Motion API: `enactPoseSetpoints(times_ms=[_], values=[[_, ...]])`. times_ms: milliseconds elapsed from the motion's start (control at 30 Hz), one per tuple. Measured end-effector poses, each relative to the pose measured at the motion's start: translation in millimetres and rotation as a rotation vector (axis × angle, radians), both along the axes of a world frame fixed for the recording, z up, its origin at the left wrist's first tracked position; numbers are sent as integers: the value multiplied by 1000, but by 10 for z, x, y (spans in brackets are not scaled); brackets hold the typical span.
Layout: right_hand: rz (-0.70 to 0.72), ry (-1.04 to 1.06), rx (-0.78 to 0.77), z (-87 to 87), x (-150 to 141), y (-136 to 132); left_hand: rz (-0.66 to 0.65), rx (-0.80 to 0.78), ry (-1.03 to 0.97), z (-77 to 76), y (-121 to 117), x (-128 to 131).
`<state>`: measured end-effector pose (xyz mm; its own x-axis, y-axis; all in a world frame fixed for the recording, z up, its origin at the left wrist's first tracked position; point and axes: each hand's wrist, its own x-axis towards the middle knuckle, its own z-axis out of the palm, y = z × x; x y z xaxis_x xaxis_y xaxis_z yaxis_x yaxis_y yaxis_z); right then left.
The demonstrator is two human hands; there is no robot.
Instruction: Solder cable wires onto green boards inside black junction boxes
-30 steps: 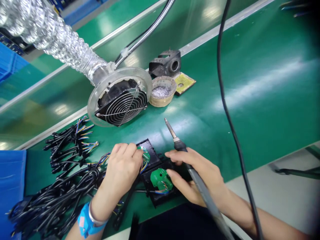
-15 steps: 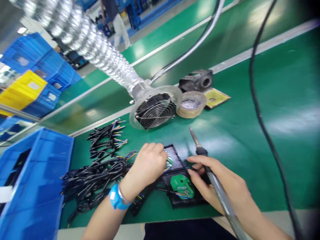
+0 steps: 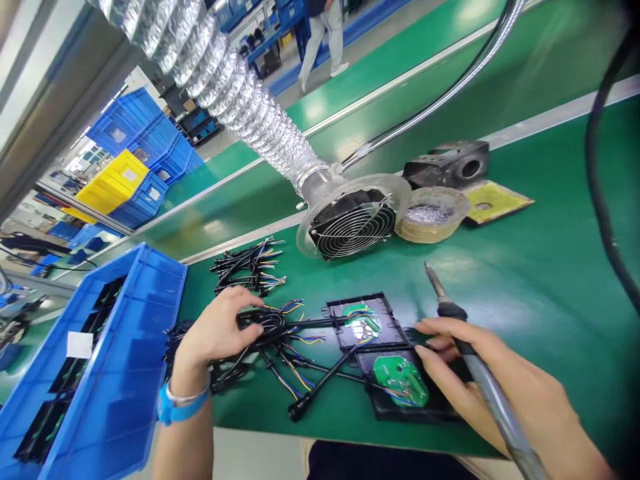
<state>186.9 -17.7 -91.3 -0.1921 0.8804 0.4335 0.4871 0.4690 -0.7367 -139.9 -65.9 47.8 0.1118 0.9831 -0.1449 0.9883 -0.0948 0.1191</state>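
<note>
My right hand point(image 3: 505, 380) grips a soldering iron point(image 3: 480, 367), its tip pointing up and away over the bench. My left hand point(image 3: 223, 330), in a blue wrist strap point(image 3: 184, 407), is over a heap of black cables point(image 3: 270, 327), thumb and fingers apart; whether it touches them I cannot tell. Between my hands lie two black plastic housings: the far one holds a green circuit board point(image 3: 360, 321) with a cable's coloured wires across it, and the near one a second board point(image 3: 400, 380) with wires at its lower edge. A loose cable point(image 3: 325, 380) slants across toward the far housing.
A fume extractor fan point(image 3: 353, 227) on a silver duct stands behind. To its right are a tub of metal shavings point(image 3: 430, 213), a dark iron holder point(image 3: 447, 165) and a yellow sponge point(image 3: 493, 202). A blue bin point(image 3: 120, 373) is on the left. A person walks beyond the bench.
My left hand has moved left from the far housing to the cable heap, and its fingers have opened. The far board and wires now show. My right hand keeps the iron; the view has shifted.
</note>
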Motion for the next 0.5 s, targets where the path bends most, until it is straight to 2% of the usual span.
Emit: enactPoseSetpoints(times_ms=[100,233,333,400,500], values=[[-7,7,-15,-14,3,-10,81,-56,49,-13,-286,-261],[-1,-13,-29,-4,7,-21,97,-24,57,35,-426,-299],[-18,-26,-48,2,6,-29,86,125,127,158,-319,-261],[-25,-39,-66,6,2,-34,93,270,213,182,-187,-216],[-33,-37,-49,14,-9,-33,175,365,226,28,-1,-58]])
